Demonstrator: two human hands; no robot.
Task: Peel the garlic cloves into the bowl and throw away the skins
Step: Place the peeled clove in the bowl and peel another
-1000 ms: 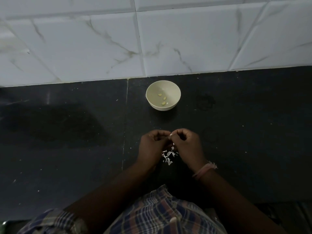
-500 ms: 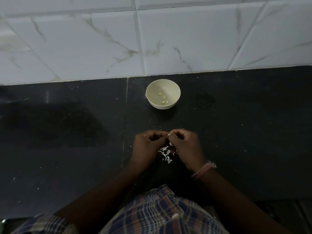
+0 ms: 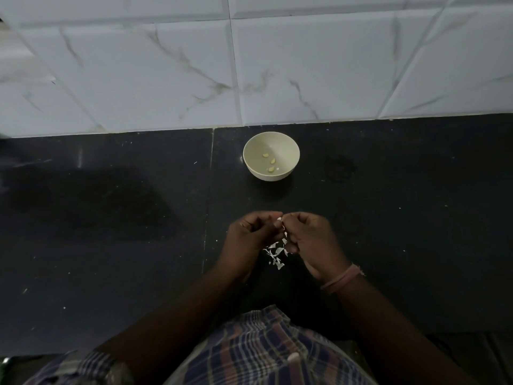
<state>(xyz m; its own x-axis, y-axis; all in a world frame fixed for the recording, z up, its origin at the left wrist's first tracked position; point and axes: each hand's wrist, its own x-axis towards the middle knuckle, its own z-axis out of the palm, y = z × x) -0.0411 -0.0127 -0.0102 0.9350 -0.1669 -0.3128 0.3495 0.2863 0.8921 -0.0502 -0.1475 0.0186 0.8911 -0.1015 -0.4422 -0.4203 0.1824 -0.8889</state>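
Three peeled garlic cloves (image 3: 271, 162) lie in the cream bowl (image 3: 288, 145), which stands on the dark tabletop (image 3: 111, 245) at about 12 o'clock from the hands, well apart from them. A scatter of white skins (image 3: 276, 252) lies on the tabletop beneath and between the hands, none thrown away yet. So the job looks part done — a few cloves finished, one in hand, the clearing-up still to come; how many unpeeled cloves remain I cannot tell, as none show.

The left hand (image 3: 249, 236) and right hand (image 3: 311, 237) meet fingertip to fingertip, both curled, pinching a small pale garlic clove (image 3: 280, 220) between them — mostly hidden, with a flake of skin showing at the join. The right wrist carries a pink band (image 3: 342, 279).
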